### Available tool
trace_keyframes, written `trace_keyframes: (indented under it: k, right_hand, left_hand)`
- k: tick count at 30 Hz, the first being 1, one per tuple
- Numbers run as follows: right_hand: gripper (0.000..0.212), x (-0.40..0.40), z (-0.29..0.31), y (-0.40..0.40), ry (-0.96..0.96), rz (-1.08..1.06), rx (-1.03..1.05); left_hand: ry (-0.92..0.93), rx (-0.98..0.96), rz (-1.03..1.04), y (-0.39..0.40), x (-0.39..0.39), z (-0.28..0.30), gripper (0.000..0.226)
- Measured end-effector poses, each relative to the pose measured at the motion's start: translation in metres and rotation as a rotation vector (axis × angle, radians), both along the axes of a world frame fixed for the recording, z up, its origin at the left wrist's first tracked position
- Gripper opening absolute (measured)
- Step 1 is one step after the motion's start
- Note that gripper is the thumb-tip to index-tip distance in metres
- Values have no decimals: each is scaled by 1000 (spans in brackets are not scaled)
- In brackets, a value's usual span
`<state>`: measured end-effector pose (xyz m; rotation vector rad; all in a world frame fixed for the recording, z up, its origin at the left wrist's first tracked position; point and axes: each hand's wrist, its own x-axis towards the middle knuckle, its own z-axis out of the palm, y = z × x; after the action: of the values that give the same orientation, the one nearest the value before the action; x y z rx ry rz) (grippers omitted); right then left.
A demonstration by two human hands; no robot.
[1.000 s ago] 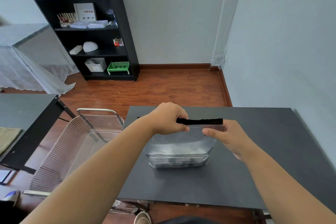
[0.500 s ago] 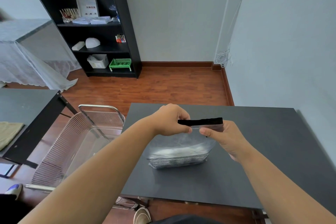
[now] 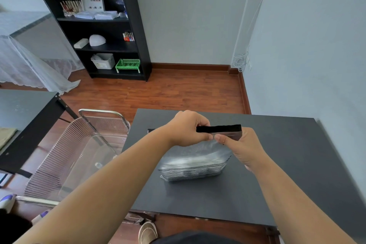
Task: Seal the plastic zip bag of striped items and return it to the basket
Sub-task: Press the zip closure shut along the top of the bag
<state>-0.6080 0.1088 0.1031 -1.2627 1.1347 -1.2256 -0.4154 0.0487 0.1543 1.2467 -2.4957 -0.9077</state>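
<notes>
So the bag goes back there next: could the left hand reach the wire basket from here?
Probably yes. The wire basket stands just left of the table, open-topped, with nothing between. But the left hand is pinching the zip bag.

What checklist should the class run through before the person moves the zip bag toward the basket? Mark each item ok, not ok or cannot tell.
1. Left hand pinching the black zip strip: ok.
2. Right hand gripping just below the strip: ok.
3. Seal closed along its whole length: cannot tell.
4. Zip bag resting upright on the table: ok.
5. Wire basket beside the table, open on top: ok.
6. Striped items settled in the bag's bottom: ok.
</notes>
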Motion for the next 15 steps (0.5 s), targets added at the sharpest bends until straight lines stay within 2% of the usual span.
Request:
trace_keyframes:
  k: [7,15]
  right_hand:
    - [12,-18,-7,-1,88,-73,66]
    - [29,-38,-14,7,13,-103,156]
  left_hand:
    - [-89,1,27,-1,18,-2,26]
    - [-166,-47,115,7,64,-4,33]
